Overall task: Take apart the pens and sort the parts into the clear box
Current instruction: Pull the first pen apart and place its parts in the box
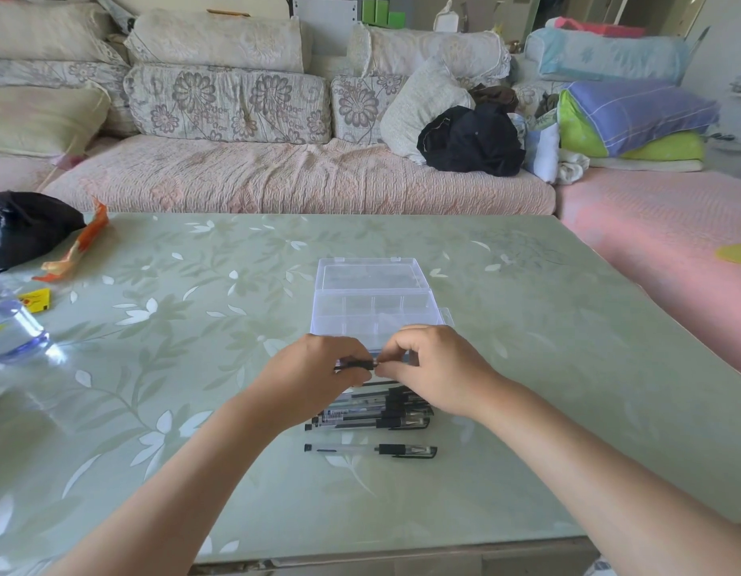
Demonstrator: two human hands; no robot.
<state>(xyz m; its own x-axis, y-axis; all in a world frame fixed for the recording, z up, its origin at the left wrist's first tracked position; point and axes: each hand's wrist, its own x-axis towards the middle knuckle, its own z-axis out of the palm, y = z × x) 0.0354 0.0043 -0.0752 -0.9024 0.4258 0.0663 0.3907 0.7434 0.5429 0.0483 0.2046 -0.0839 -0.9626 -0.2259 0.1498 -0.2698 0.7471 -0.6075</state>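
Pen (356,365): slim, dark, held centre frame just in front of clear box (373,313). Left hand (314,376) and right hand (435,367) each pinch one end, fingers (395,347) curled. Advice: pull straight apart, no bending. Box is thin glossy plastic, divided, lid open. Pen pile (377,413) lies below on slick counter (194,326).

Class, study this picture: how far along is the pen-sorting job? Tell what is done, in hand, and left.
Done: the clear box lies open, but its compartments look empty, so nothing seems sorted. In hand: the left hand and right hand pinch one pen between them. Left: the pile of pens and a single pen nearer the person.
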